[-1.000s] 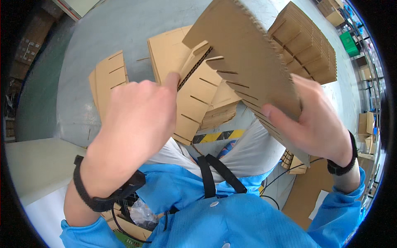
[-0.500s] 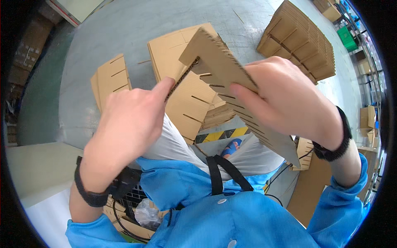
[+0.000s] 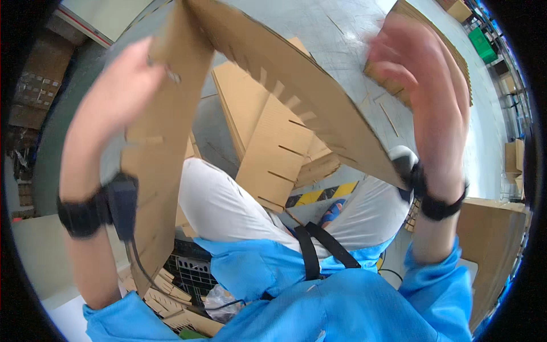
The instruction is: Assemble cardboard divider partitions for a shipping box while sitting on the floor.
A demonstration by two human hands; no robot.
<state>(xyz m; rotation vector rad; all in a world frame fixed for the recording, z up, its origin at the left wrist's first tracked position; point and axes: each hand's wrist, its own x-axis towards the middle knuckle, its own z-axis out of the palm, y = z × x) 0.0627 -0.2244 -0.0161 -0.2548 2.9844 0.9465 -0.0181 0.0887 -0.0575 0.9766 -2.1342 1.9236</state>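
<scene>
Two slotted cardboard divider strips meet at the top of the view and spread apart below like an upside-down V. My left hand (image 3: 122,80), a little blurred, grips the left cardboard strip (image 3: 165,131) near its upper edge; its fingertips are partly behind or at the board. The right cardboard strip (image 3: 307,80) slopes down toward my right wrist, slots along its inner edge. My right hand (image 3: 419,62) is raised off the cardboard with fingers apart, smeared by motion and holding nothing I can see.
Flat slotted cardboard sheets (image 3: 273,154) lie piled before my knees. Behind my right hand stands a stack of cardboard dividers (image 3: 387,85). A black crate (image 3: 194,273) with cardboard pieces and a clear plastic bag (image 3: 222,302) sits lower left; a cardboard box (image 3: 490,239) is at right.
My right hand has let go of its strip and swung up and to the right. My left hand has moved up and left, and the two strips now stand larger and wider apart.
</scene>
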